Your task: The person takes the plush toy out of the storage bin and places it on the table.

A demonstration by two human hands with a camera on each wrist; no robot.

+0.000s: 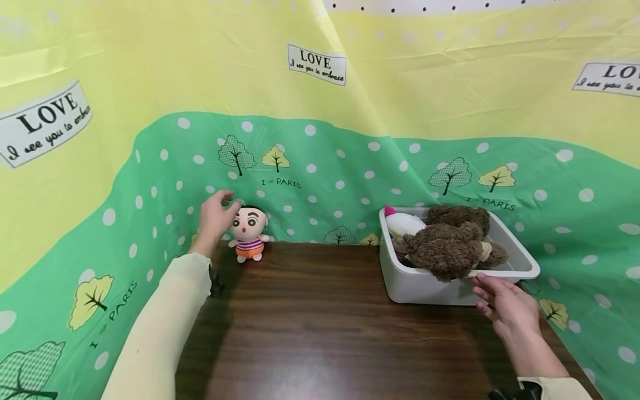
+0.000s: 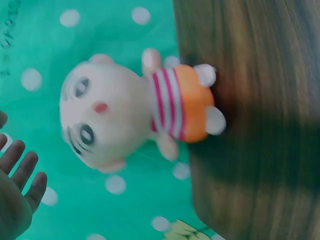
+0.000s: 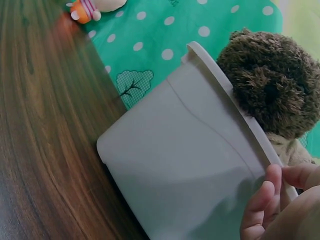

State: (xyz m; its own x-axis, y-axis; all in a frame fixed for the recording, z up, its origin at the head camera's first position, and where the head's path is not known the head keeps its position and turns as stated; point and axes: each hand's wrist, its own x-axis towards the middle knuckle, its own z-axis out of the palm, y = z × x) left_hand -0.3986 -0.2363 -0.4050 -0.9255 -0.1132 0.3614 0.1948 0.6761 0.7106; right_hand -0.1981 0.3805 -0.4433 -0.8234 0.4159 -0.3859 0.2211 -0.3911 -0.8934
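Doll (image 1: pixel 249 234): left of frame, upright, just lower right of left hand (image 1: pixel 214 219), the nearer
Left fingers (image 2: pixel 25 170): apart, empty
Right hand (image 1: pixel 515 308): pinches bin (image 1: pixel 425 286) rim

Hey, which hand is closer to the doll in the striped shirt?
Left. The left hand is by the head of the doll; the right hand is across the table, holding the gray bin by its rim.

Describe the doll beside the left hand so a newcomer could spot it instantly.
Find the dark wooden table, then its far left, by the green cloth. Beside the left hand is an upright, big-headed doll in striped top and orange shorts. Unlike the toys in the pale bin, it is out on the table.
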